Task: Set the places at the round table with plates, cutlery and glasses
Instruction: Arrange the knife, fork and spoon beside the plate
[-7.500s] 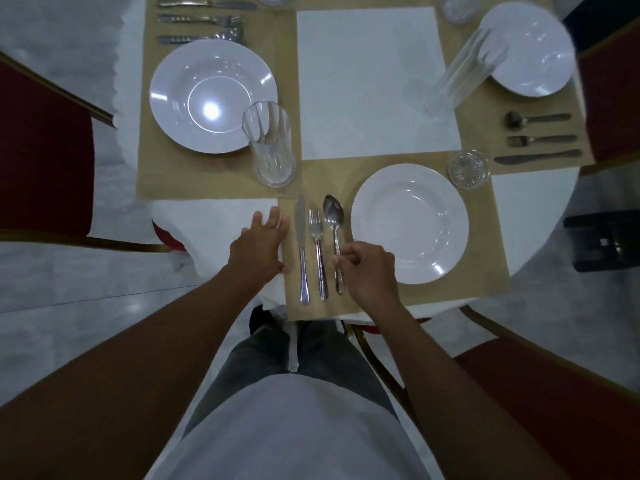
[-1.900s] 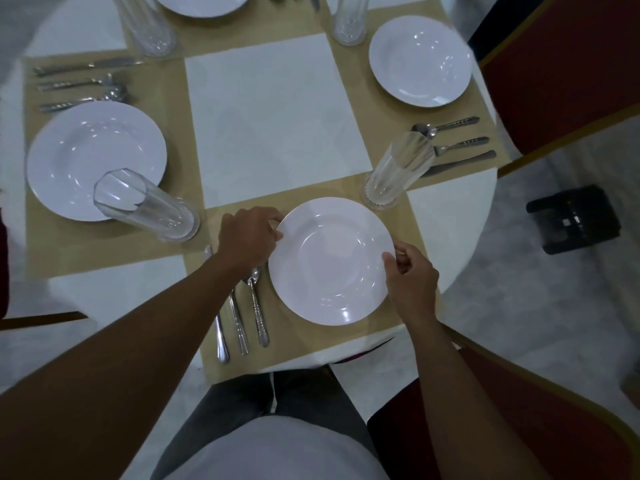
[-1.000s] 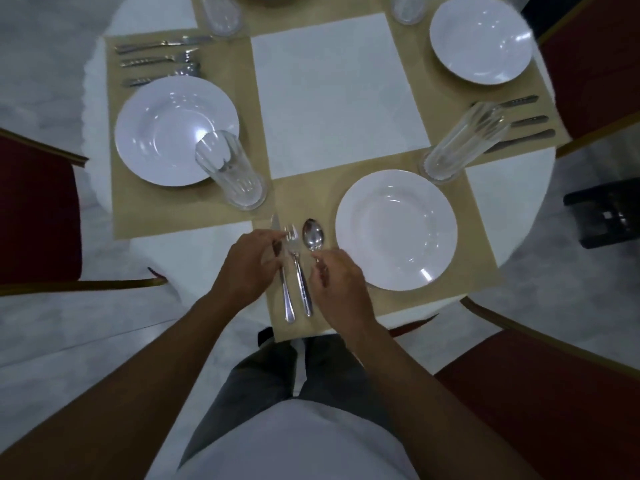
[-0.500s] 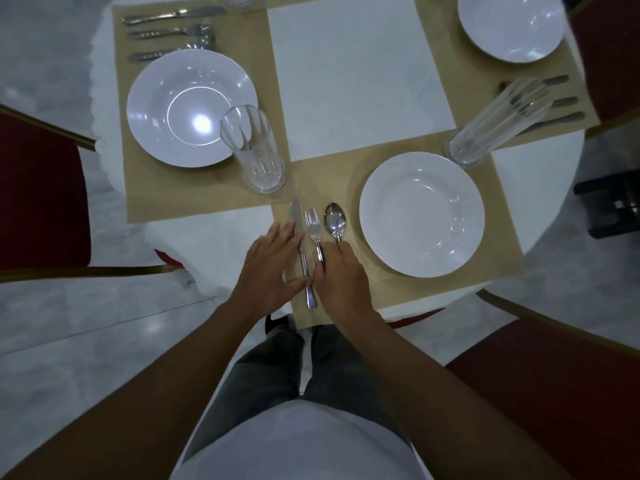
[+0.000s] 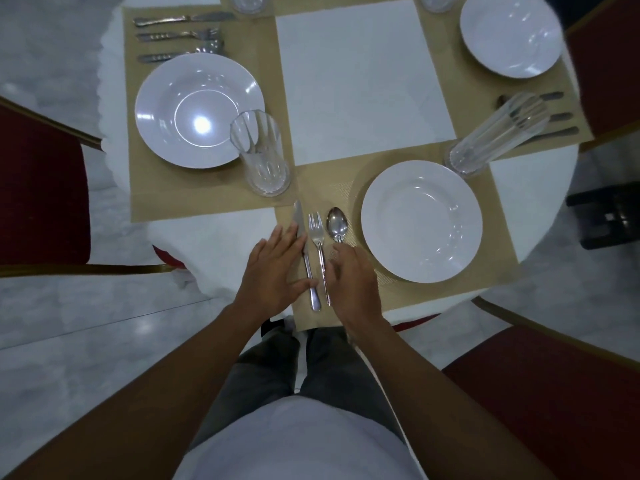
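Observation:
A white plate [image 5: 421, 221] sits on the nearest tan placemat [image 5: 374, 303]. Left of the plate lie a knife [image 5: 300, 223], a fork [image 5: 316, 226] and a spoon [image 5: 337, 222], side by side and parallel. My left hand [image 5: 273, 271] lies flat with straight fingers against the knife's left side, its thumb touching the knife handle. My right hand [image 5: 349, 282] rests over the spoon's handle, fingers relaxed, hiding that handle. A tall clear glass [image 5: 491, 133] stands at the plate's upper right.
A second plate [image 5: 199, 109] with a glass [image 5: 261, 154] and cutlery [image 5: 180, 38] is at the left place; a third plate [image 5: 510, 34] with cutlery is at the far right. Red chairs [image 5: 41, 195] ring the round white table [image 5: 221, 244]. A dark stool [image 5: 609, 216] stands on the floor.
One second ago both hands gripped the cutlery handles. Half a second ago they lay flat beside them. Now they have spread slightly apart, showing more of the knife and fork.

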